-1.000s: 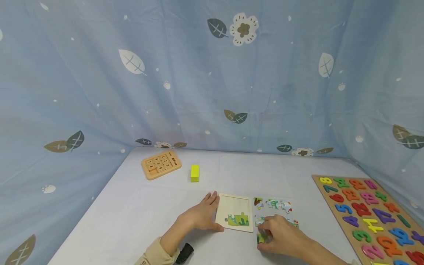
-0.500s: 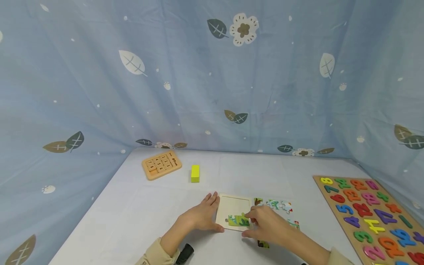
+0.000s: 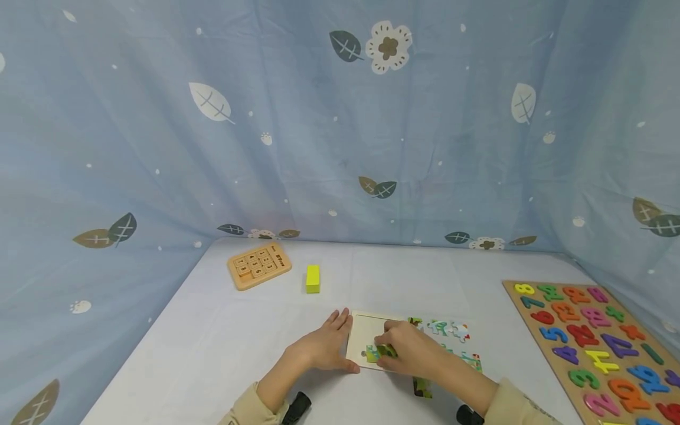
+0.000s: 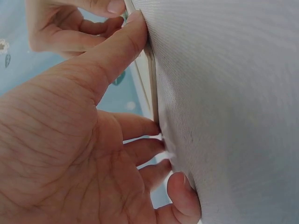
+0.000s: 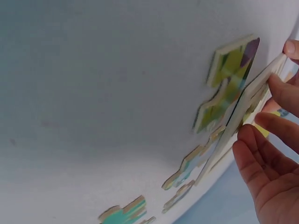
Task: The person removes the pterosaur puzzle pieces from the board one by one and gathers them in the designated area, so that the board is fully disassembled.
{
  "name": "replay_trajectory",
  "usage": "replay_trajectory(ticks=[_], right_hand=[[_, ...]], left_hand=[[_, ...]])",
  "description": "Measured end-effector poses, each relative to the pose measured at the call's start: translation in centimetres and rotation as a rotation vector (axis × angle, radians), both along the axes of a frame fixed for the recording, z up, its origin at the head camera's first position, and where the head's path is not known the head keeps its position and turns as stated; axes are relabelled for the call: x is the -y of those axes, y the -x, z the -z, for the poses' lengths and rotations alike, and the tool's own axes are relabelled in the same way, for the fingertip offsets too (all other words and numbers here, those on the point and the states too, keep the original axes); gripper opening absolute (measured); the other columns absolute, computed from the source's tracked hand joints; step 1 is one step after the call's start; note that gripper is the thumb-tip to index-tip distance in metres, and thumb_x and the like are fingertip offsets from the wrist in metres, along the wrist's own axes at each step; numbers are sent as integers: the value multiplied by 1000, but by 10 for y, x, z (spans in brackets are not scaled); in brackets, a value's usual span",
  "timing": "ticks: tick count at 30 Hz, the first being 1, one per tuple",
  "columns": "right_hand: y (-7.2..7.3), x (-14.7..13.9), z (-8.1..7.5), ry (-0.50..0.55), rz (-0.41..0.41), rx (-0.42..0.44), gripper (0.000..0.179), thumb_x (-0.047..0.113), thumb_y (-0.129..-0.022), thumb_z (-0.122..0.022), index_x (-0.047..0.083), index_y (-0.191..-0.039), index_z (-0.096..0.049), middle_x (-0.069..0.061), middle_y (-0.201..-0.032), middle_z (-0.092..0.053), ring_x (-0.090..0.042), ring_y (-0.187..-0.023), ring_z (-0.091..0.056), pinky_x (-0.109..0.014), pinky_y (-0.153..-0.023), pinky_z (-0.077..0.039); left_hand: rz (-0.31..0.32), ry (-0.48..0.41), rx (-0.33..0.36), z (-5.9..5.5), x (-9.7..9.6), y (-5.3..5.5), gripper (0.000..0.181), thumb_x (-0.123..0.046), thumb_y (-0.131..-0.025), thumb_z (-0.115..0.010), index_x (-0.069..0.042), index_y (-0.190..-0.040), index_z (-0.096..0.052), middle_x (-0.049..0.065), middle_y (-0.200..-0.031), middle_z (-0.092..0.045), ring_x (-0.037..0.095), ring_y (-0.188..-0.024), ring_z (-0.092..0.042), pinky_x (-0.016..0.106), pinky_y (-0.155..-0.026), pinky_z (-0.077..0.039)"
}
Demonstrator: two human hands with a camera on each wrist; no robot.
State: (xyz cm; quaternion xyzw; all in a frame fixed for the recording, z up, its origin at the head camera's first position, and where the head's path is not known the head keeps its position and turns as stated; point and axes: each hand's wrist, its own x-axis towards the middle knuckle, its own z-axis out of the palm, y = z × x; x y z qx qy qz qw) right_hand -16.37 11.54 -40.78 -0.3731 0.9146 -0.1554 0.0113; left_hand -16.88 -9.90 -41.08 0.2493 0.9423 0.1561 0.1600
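Note:
A pale wooden puzzle tray (image 3: 366, 328) lies on the white tabletop. My left hand (image 3: 321, 346) rests at its left side, fingers spread and straight, thumb at the near left corner; the left wrist view shows thumb and fingertips against the tray's edge (image 4: 152, 86). My right hand (image 3: 411, 349) is over the tray's right part, pinching a green jigsaw piece (image 3: 386, 350) that looks tilted. Left of it, another green jigsaw piece (image 3: 371, 354) lies inside the tray. Fingers partly cover the held piece; in the right wrist view my right hand (image 5: 275, 163) reaches over the tray.
Several loose jigsaw pieces (image 3: 438, 327) lie right of the tray, one dark green piece (image 3: 422, 388) nearer me. A number board (image 3: 576, 337) fills the right side. Farther back are a yellow block (image 3: 313, 278) and a wooden sliding number puzzle (image 3: 259, 265).
My right hand has moved left from the loose pieces onto the tray. The green piece at the right of the tray now looks tilted under its fingers. My left hand has stayed put.

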Motion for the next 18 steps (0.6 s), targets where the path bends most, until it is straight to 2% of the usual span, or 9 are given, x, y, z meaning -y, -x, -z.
replay_trajectory(ticks=[6,11,14,18], right_hand=[[3,2,3,-26,-5,-26,31,19,-79,-79,-1,-102,-74,0,-77,-58,1,-58,-33,-13,-50,-35],[3,3,2,-15,-4,19,31,16,-78,-79,-4,-101,-73,0,-79,-58,1,-61,-35,-12,-53,-38],[2,5,2,6,-11,23,23,14,-78,-79,-3,-94,-76,2,-75,-57,1,-61,-34,-12,-52,-37],[1,6,2,-4,-3,-16,17,16,-78,-79,2,-85,-75,4,-73,-56,1,-60,-34,-13,-52,-36]], left_hand=[[2,9,0,-1,-1,0,99,-46,-79,-75,4,-149,-27,18,-159,-19,36,-148,-17,47,-117,-26],[-2,9,5,-1,-2,-1,98,-46,-79,-75,4,-149,-27,18,-160,-19,35,-148,-18,47,-117,-26],[-4,6,12,-2,-2,-1,98,-46,-79,-75,3,-149,-27,18,-160,-19,35,-148,-18,47,-117,-26],[-9,2,16,-3,-2,-1,98,-46,-79,-75,3,-149,-27,17,-160,-19,35,-148,-17,48,-117,-26]])
